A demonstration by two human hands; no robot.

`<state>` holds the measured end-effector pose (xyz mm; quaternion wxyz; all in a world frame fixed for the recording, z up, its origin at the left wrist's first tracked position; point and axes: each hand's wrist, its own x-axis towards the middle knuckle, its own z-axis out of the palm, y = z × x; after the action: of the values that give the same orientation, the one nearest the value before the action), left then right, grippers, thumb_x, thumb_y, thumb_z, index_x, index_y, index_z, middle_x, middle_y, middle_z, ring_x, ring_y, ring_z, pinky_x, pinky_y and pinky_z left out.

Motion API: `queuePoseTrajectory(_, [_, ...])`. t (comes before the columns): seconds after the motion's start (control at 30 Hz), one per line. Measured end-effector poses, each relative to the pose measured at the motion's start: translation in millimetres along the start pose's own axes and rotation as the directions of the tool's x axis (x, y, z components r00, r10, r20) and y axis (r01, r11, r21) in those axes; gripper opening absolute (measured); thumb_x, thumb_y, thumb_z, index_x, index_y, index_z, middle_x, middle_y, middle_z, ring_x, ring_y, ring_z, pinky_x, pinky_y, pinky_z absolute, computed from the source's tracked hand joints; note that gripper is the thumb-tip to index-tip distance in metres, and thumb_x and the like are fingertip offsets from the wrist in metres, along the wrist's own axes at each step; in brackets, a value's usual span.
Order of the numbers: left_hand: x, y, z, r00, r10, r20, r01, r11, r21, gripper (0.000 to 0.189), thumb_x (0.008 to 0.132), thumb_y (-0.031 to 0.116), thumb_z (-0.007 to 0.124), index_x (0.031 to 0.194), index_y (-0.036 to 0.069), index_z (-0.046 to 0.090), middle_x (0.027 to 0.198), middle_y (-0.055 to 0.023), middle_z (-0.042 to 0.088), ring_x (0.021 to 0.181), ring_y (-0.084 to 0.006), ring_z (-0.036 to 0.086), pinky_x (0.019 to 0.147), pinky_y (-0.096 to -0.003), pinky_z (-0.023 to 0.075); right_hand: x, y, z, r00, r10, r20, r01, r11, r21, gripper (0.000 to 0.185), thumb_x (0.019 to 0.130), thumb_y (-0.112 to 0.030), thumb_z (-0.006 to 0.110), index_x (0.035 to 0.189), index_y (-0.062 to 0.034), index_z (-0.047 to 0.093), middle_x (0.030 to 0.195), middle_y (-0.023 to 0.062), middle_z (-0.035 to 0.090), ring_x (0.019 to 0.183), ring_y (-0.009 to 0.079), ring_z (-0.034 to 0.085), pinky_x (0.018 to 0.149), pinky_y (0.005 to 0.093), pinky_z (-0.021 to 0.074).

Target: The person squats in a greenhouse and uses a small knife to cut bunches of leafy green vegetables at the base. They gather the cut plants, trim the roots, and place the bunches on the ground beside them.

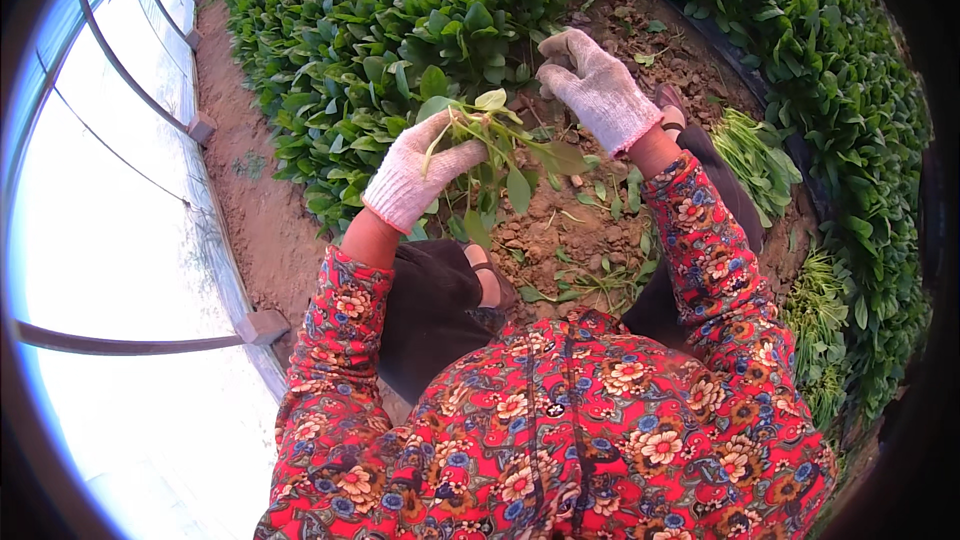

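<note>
My left hand point(420, 169), in a white knitted glove with soiled fingers, grips several loose leafy green stems point(517, 184), likely spinach. Their leaves hang down and to the right over the soil, and one pale yellowish leaf point(491, 100) sticks up at the top. My right hand point(598, 94) wears a matching glove and hovers over the bare soil at the edge of the standing crop. Its fingers are curled towards the left; their undersides are hidden, so whether anything is in them cannot be told. Dense standing leafy plants point(375, 67) grow just beyond both hands.
Cut greens lie in a bundle point(754, 161) beside my right leg, with more bundles point(817, 322) farther back. Dropped leaves point(592, 281) litter the soil between my shoes. A dark strip point(720, 45) borders another crop bed on the right. Plastic-film greenhouse wall and curved ribs point(127, 75) stand left.
</note>
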<state>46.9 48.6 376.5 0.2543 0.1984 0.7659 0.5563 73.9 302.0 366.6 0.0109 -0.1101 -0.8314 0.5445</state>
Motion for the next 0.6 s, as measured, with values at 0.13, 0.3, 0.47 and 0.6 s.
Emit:
queuePoseTrajectory(0.13, [1.4, -4.2, -0.9, 0.998, -0.049, -0.033, 0.046, 0.995, -0.087, 0.035, 0.093, 0.020, 0.074, 0.125, 0.004, 0.069, 0.109, -0.0043, 0.074, 0.097, -0.0108, 0.065, 0.088, -0.0283, 0.0522, -1.9, -3.0, 13.5, 0.983, -0.063, 0.172, 0.038, 0.989, 0.142, 0.017, 0.101, -0.015, 0.061, 0.111, -0.0006, 0.065, 0.092, 0.0023, 0.068, 0.078, 0.0086, 0.062, 0.074, 0.0246, 0.0528])
queuePoseTrajectory(0.3, [4.1, -7.8, -7.4, 0.994, -0.067, -0.082, 0.053, 0.985, -0.162, 0.035, 0.095, 0.019, 0.071, 0.126, 0.003, 0.067, 0.113, -0.0046, 0.072, 0.101, -0.0117, 0.063, 0.093, -0.0283, 0.0495, 0.1, -13.9, 23.7, 0.954, -0.122, 0.274, 0.092, 0.988, 0.121, 0.023, 0.100, -0.020, 0.063, 0.109, -0.0003, 0.068, 0.096, 0.0046, 0.070, 0.085, 0.0090, 0.064, 0.077, 0.0264, 0.0525])
queuePoseTrajectory(0.47, [6.1, -13.7, -7.3, 0.995, -0.084, -0.059, 0.071, 0.979, -0.193, 0.036, 0.094, 0.017, 0.070, 0.127, 0.002, 0.066, 0.115, -0.0052, 0.071, 0.103, -0.0121, 0.062, 0.095, -0.0283, 0.0483, -0.9, -19.7, 31.0, 0.963, -0.101, 0.250, 0.102, 0.995, 0.008, 0.026, 0.096, -0.024, 0.068, 0.107, -0.0007, 0.071, 0.100, 0.0102, 0.070, 0.093, 0.0172, 0.067, 0.084, 0.0315, 0.0531])
queuePoseTrajectory(0.6, [6.5, -17.9, -6.8, 0.996, -0.081, -0.043, 0.071, 0.977, -0.202, 0.037, 0.094, 0.018, 0.070, 0.128, 0.003, 0.066, 0.115, -0.0051, 0.071, 0.103, -0.0122, 0.062, 0.095, -0.0283, 0.0486, 0.2, -20.2, 35.8, 0.959, -0.068, 0.276, 0.094, 0.992, -0.083, 0.026, 0.093, -0.023, 0.071, 0.107, -0.0007, 0.071, 0.100, 0.0107, 0.071, 0.092, 0.0175, 0.067, 0.084, 0.0318, 0.0536])
